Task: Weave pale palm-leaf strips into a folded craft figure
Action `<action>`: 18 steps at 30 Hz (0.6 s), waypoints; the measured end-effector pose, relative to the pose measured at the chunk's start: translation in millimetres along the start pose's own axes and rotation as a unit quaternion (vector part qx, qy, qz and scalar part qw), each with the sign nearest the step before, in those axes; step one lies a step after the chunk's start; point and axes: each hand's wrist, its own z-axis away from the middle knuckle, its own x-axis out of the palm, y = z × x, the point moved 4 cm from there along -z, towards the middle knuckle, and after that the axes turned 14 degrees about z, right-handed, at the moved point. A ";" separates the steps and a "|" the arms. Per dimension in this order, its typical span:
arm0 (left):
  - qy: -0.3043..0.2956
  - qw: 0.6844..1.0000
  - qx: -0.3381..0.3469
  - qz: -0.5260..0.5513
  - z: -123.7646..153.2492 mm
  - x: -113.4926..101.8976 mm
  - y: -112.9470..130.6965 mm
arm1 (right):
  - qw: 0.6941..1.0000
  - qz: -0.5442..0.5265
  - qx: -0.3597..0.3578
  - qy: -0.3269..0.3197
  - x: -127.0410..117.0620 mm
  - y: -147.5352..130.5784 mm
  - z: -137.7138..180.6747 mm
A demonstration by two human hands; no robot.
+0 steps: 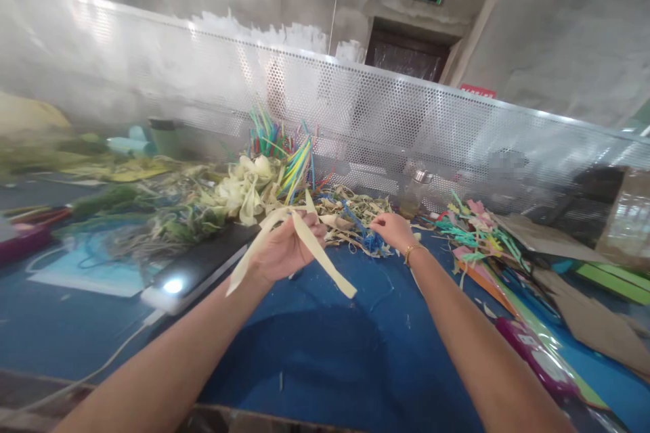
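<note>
My left hand [292, 247] is closed around several pale yellow strips [325, 264] that look like paper or corn husk. Their ends hang down on both sides of the fingers, and one points up. To its right, my right hand [393, 231] reaches forward with thumb and fingers pinched together; what lies between the fingertips, if anything, is too small to tell. Just beyond it spreads a heap of dry, curled strips [350, 210] with blue strands [373, 243] among them. A bundle of larger cream husks [251, 183] lies behind my left hand.
Colored pipe-like stems [299, 169] stand behind the husks. Left are a lit white lamp or device [175, 284] with a cable and green fibrous clumps [112, 196]. A glass jar [416, 189], colored paper scraps [474, 233], cardboard [583, 304] and a perforated metal screen [406, 108] border the blue table [325, 352].
</note>
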 end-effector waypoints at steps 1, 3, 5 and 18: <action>0.005 1.000 -0.011 -0.015 -0.7 -4.2 -3.3 | 1.000 0.004 0.018 0.003 4.9 -0.1 -10.5; 0.006 0.999 -0.027 -0.032 -1.5 -9.5 -8.2 | 0.999 0.004 0.046 -0.001 14.7 0.3 -28.1; 0.003 0.999 -0.031 -0.038 -1.8 -11.2 -9.9 | 0.998 -0.011 0.058 -0.016 24.2 0.5 -40.7; 0.012 0.998 0.023 -0.055 -2.7 -5.6 3.2 | 0.933 -0.352 0.070 -0.017 -43.9 26.2 -37.9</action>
